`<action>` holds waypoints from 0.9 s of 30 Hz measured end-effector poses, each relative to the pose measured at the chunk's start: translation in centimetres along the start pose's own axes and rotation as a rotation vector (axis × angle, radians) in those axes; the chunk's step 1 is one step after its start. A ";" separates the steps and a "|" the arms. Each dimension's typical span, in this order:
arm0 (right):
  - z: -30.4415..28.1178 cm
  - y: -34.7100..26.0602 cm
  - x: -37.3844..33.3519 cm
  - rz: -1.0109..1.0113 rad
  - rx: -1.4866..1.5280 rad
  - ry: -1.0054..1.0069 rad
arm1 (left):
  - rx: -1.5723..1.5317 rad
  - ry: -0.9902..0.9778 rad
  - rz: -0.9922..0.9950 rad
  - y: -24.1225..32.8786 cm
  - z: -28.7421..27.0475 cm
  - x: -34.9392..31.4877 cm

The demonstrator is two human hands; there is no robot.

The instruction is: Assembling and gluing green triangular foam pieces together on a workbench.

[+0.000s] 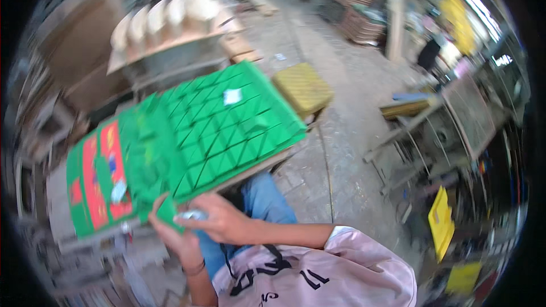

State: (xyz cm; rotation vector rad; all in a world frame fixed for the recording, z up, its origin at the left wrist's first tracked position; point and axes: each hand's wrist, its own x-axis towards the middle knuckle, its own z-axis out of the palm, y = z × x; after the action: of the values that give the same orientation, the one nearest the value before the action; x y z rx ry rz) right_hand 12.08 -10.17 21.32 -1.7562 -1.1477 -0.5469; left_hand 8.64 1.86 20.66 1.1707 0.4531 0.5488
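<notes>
My left hand is closed on a small green triangular piece at the near edge of the worktable. Beside it, my right hand grips a small silvery tool whose tip meets the green piece; blur hides its exact kind. Beyond both hands, rows of green triangular pieces cover the right part of the tabletop. Crumpled green material lies in the middle, and to its left is a green and red printed sheet. A white scrap rests on the triangles, and another pale scrap on the sheet.
A yellow-topped stool stands past the table's far right corner. Behind the table is a wooden piece with rounded pale lobes. On the right are a wood-and-metal frame and a yellow sheet. Stacked wooden pieces stand farther back.
</notes>
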 end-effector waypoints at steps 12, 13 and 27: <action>0.8 -0.2 -1.4 0.320 0.096 0.015 | -0.023 0.139 -0.045 -0.4 0.7 0.5; 0.8 -0.3 -1.5 0.263 0.114 0.017 | 0.151 0.049 0.112 -0.5 0.4 0.3; 0.0 -1.1 -2.0 0.346 0.102 0.069 | -0.051 0.078 -0.134 0.4 1.8 -0.3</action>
State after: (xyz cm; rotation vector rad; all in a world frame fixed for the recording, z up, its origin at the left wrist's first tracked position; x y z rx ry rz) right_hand 10.21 -10.94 20.26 -1.7817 -0.7854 -0.3298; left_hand 9.39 0.48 21.64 1.0650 0.5771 0.4886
